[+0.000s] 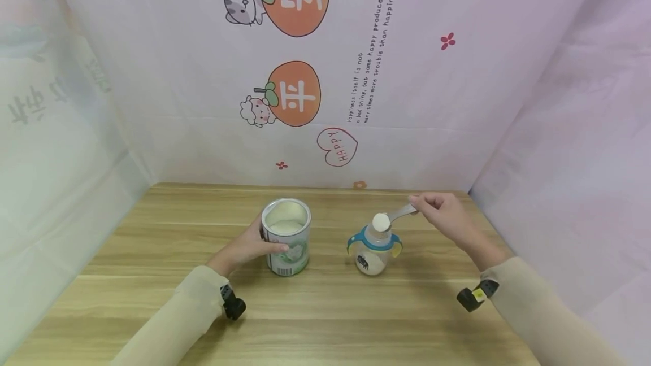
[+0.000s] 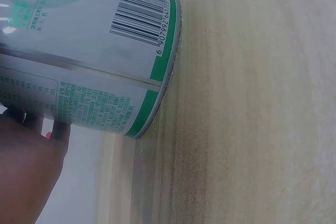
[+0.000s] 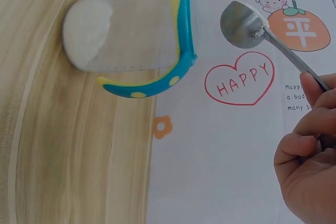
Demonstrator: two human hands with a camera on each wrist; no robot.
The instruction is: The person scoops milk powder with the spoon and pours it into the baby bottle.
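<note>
My left hand (image 1: 259, 244) grips an open milk powder can (image 1: 288, 250) from its left side, thumb across the front. Pale powder shows inside the can, and its green-and-white label with a barcode fills much of the left wrist view. To the right stands a baby bottle (image 1: 370, 261) with a blue-and-yellow handled collar (image 3: 185, 24) and white powder (image 3: 89, 30) at its bottom. Between thumb and fingers, my right hand (image 1: 447, 219) pinches the handle of a metal spoon (image 3: 242, 24). The spoon's bowl, heaped with white powder (image 1: 381, 222), is held level just above the bottle's mouth.
Everything stands on a wood-grain table (image 1: 315, 321). A printed cloth (image 1: 407, 146) with cartoon fruit and lettering hangs behind its back edge, and pale cloth walls (image 1: 574, 129) rise on both sides. Each wrist wears a small black camera (image 1: 234, 304).
</note>
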